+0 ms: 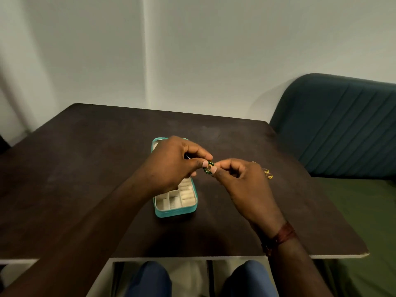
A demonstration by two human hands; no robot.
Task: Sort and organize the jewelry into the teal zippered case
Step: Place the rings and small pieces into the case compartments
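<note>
Head view, frame centre: my left hand and right hand both pinch a small green-and-gold earring at the fingertips, above the open teal case on the dark table. More gold pieces lie right of centre. Judged best: keep the pinch light and lower it into a free compartment.

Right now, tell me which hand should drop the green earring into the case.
Left, probably. Both hands pinch the green earring, but the left hand sits directly over the open teal case, while the right hand is off to its right over the bare table.
</note>
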